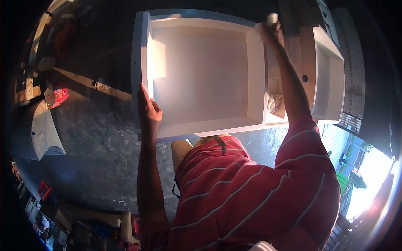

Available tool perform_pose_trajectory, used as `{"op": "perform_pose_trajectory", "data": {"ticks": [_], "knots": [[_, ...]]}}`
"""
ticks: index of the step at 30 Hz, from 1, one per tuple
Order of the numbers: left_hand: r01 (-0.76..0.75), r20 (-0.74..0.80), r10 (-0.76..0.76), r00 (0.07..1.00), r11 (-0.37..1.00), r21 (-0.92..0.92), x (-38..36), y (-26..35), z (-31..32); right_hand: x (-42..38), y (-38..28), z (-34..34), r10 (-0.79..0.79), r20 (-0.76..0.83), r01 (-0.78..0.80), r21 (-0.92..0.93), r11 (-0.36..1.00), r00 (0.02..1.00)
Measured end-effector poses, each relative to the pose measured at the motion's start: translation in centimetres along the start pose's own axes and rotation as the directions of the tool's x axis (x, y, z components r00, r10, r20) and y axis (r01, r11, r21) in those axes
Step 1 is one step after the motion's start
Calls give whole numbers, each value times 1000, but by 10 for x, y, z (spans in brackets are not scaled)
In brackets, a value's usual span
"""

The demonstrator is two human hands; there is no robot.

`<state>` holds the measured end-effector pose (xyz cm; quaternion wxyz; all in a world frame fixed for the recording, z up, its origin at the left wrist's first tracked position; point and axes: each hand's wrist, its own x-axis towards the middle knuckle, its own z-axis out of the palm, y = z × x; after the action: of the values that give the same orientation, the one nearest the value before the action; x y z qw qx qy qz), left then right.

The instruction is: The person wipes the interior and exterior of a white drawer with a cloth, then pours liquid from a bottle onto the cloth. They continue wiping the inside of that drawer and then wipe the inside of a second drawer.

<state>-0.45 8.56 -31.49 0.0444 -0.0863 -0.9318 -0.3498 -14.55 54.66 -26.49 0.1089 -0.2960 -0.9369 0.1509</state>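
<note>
A large white open box [201, 75], like a drawer or cabinet frame, lies in front of my body with its hollow side facing up. My left hand [149, 109] grips the box's left wall, with the thumb on the inner side and the fingers at the rim. Near the box's top right corner, my right hand [271, 31] is closed around a small whitish object [272, 18]. That hand is blurred, so the object's kind cannot be made out.
A second white box [328, 79] stands at the right, beside a crumpled pale cloth [274, 102]. On the left are a red carton [58, 97], a white sack [46, 131] and a wooden strip [90, 83] on the dark floor. Bright daylight enters at the lower right.
</note>
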Motion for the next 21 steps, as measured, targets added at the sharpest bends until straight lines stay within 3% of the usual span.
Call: {"op": "perform_pose_trajectory", "data": {"ticks": [1, 2, 8, 10, 12, 14, 15, 18, 20, 21], "knots": [[-10, -4, 11, 1000, 1000, 14, 0, 0, 0, 14, 38, 53, -235, -32, 219, -255, 942, 972], [-10, 0, 10, 1000, 1000, 13, 0, 0, 1, 18, 51, 75, -149, 53, 158, -290, 944, 987], [0, 11, 0, 1000, 1000, 23, -1, -1, 2, 38, 31, 51, -162, 144, 198, -293, 935, 976], [17, 16, -17, 1000, 1000, 23, -2, -2, 2, 30, 36, 53, -103, 121, 128, -225, 966, 987], [3, 2, -3, 1000, 1000, 15, 0, -1, 2, 24, 78, 76, -207, 70, 219, -297, 929, 976], [-5, -2, 5, 1000, 1000, 14, -1, -1, -1, 39, 120, 106, -323, -35, 312, -179, 933, 946], [0, 3, 0, 1000, 1000, 3, 0, -1, -2, 25, 83, 73, -235, 142, 263, -239, 935, 962], [-2, 5, 2, 1000, 1000, 6, 0, -4, 4, 26, 55, 58, -98, 163, 132, -215, 967, 982], [4, 0, -4, 1000, 1000, 23, -4, -5, 6, -3, 54, 54, -101, 116, 121, -177, 977, 988], [-3, -12, 3, 1000, 1000, 27, -2, -4, 5, -24, 59, 51, -261, 43, 265, -180, 947, 964]]}}
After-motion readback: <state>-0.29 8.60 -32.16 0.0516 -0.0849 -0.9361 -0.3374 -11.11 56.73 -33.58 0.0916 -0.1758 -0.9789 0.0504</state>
